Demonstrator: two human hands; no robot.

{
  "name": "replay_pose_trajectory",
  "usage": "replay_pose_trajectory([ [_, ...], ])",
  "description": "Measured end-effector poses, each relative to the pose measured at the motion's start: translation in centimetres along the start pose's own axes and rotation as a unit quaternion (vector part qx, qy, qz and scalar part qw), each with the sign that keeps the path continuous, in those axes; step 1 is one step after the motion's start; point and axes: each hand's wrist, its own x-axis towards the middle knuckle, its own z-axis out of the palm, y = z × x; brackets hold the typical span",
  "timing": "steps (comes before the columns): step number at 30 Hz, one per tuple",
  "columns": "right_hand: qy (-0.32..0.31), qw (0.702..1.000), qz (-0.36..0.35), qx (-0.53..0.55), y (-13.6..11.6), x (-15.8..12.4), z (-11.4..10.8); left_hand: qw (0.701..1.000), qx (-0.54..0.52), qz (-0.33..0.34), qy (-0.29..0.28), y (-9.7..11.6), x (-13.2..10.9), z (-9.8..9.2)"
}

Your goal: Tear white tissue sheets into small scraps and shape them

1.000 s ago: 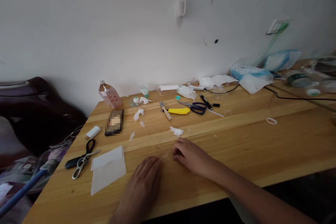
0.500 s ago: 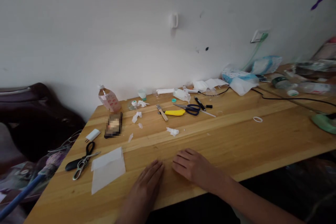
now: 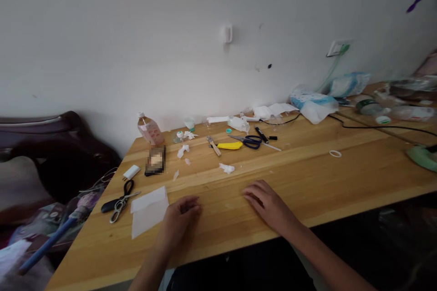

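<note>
Toward the left of the wooden table, silver scissors lie with their tips close to the white sheet; a careless sweep could snag it. Next, my left hand, right by the sheet's edge, fingers loosely curled, nothing visibly held; dragging that wrist could crease it. Farther right, a crumpled white scrap, probably light enough for a draught to shift. Finally, my right hand, relaxed, thumb apart from fingers; its palm's hidden, so emptiness is only likely.

The left forearm and right forearm extend from the near side. The left hand, half curled, points right; the right hand, well apart, arches leftward.
</note>
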Motion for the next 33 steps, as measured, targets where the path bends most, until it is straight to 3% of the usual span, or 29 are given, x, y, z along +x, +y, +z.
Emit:
replay_pose_trajectory([
  [3, -0.004, 1.000, 0.003, 0.013, 0.0, -0.1, 0.1, 0.999, 0.019, -0.009, -0.040, 0.1, 0.3, 0.3],
  [9, -0.011, 1.000, 0.011, 0.025, 0.1, -0.2, 0.2, 0.992, 0.111, 0.041, -0.039, 1.8, 1.6, -0.1],
  [14, -0.011, 0.999, 0.021, 0.034, 0.2, -0.2, 0.2, 0.985, 0.155, 0.063, 0.032, 2.6, 1.0, -1.5],
  [19, -0.023, 0.998, 0.042, 0.044, 0.1, -0.2, 0.1, 0.959, 0.213, -0.010, 0.184, 0.9, -2.8, -3.9],
  [22, -0.033, 0.996, 0.066, 0.040, -0.1, -0.4, 0.0, 0.937, 0.255, -0.042, 0.234, -0.8, -5.9, -5.6],
  [27, -0.048, 0.996, 0.078, 0.016, -0.3, -0.4, 0.1, 0.915, 0.312, -0.056, 0.250, -3.2, -9.0, -10.0],
  [30, -0.051, 0.996, 0.078, 0.003, -0.4, -0.3, 0.4, 0.912, 0.338, -0.034, 0.229, -4.2, -7.9, -12.9],
  [33, -0.054, 0.996, 0.076, -0.004, -0.5, -0.1, 0.6, 0.920, 0.347, 0.040, 0.179, -4.5, -5.4, -14.4],
])
